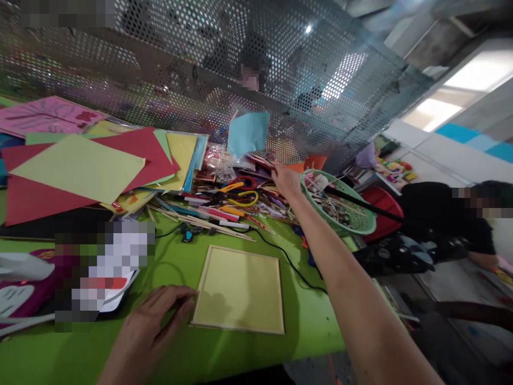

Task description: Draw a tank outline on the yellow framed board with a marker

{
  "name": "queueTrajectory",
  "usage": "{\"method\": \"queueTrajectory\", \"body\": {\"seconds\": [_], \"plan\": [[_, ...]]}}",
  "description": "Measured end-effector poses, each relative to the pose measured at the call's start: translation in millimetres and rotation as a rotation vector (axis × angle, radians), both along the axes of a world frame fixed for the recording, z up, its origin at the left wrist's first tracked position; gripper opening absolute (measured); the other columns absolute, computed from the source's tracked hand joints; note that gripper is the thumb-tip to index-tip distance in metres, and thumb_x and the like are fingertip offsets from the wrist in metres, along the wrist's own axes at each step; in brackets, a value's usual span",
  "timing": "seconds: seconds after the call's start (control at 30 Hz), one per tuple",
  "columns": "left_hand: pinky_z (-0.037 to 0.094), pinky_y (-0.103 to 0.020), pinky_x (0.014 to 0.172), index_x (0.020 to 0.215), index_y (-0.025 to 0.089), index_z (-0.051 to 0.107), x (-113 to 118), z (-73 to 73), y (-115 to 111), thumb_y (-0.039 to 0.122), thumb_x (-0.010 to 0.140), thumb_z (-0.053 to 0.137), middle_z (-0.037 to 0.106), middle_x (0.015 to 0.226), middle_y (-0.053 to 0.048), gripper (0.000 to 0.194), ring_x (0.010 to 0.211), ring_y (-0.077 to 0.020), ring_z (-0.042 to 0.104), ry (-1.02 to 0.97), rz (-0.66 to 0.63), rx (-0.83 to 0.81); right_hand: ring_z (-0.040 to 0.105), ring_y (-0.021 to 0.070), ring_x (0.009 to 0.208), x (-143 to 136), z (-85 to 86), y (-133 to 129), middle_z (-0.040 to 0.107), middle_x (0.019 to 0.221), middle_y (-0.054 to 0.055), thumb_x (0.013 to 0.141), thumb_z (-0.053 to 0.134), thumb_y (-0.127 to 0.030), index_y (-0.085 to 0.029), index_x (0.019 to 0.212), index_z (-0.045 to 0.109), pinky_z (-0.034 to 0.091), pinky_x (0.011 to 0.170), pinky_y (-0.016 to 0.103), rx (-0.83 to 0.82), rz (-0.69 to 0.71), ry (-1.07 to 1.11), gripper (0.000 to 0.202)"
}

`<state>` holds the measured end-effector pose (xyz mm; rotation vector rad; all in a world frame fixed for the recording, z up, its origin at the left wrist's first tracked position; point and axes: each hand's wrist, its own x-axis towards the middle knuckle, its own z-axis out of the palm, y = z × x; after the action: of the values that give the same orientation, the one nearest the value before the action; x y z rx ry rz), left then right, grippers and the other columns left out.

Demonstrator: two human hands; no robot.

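From my remote seat I see the left hand (154, 321) lying flat and relaxed on the green desk (240, 353), its fingers (182, 305) loose and touching the near left edge of a yellow square panel with a pale wooden border (239, 289), grasping nothing. The panel lies flat on the desk, near the front edge and between the two arms.

The right hand (285, 179) is stretched far across the desk into a heap of craft supplies; whether its fingers are closed on anything I cannot tell, as they are turned away and blurred. Just right of that hand sits a green plastic basket (360, 216) filled with sticks and scraps. Just left of it lie scissors with red and yellow handles (242, 192), pens and thin wooden sticks (200, 220). A black cable (288, 262) runs across the desk past the panel's far right corner.

Farther left, sheets of coloured paper (80, 166) in red, yellow-green, yellow and pink are piled loosely. A light blue sheet (248, 133) stands up against a perforated metal screen (180, 69) at the far side of the desk. At the right, beyond the desk, a person in dark clothing (441, 219) is seated low down.
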<state>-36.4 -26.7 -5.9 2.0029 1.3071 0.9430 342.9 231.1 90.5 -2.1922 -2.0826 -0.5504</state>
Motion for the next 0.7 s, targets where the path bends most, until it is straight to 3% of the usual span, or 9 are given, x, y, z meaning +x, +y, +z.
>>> {"method": "queueTrajectory", "body": {"seconds": [0.1, 0.33, 0.53, 0.7], "plan": [[0.061, -0.024, 0.070, 0.099, 0.031, 0.076, -1, -2.4, 0, 0.054, 0.097, 0.058, 0.080, 0.091, 0.001, 0.029, 0.082, -0.0180, 0.077, 0.008, 0.001, -0.020, 0.070, 0.0311, 0.101, 7, 9.3, 4, 0.076, 0.112, 0.019, 0.108, 0.030, -0.033, -0.014, 0.130, 0.065, 0.048, 0.084, 0.038, 0.121, -0.069, 0.047, 0.046], [0.061, -0.025, 0.072, 0.097, 0.030, 0.077, 0, 0.2, 0, 0.057, 0.097, 0.057, 0.080, 0.091, 0.000, 0.034, 0.082, -0.0190, 0.077, -0.014, 0.007, -0.032, 0.067, 0.0279, 0.092, 20, 27.8, 12, 0.073, 0.096, 0.014, 0.107, 0.036, -0.034, -0.017, 0.104, 0.066, 0.047, 0.084, 0.037, 0.486, -0.101, 0.340, 0.035], [0.060, -0.025, 0.071, 0.097, 0.030, 0.077, 1, 1.2, 1, 0.055, 0.097, 0.057, 0.080, 0.090, 0.001, 0.031, 0.081, -0.0182, 0.077, -0.014, -0.006, -0.039, 0.064, 0.0247, 0.087, 32, 47.5, 10, 0.064, 0.084, 0.007, 0.107, 0.031, -0.035, -0.020, 0.092, 0.060, 0.049, 0.081, 0.037, 0.761, 0.012, 0.429, 0.036], [0.058, -0.025, 0.073, 0.096, 0.029, 0.077, 4, 2.1, -1, 0.046, 0.099, 0.056, 0.079, 0.089, 0.000, 0.027, 0.083, -0.0174, 0.076, -0.045, -0.006, -0.052, 0.062, 0.0229, 0.083, 30, 70.5, 21, 0.056, 0.078, 0.002, 0.110, 0.024, -0.042, -0.021, 0.084, 0.057, 0.051, 0.081, 0.043, 0.962, 0.220, 0.489, 0.047]]}}
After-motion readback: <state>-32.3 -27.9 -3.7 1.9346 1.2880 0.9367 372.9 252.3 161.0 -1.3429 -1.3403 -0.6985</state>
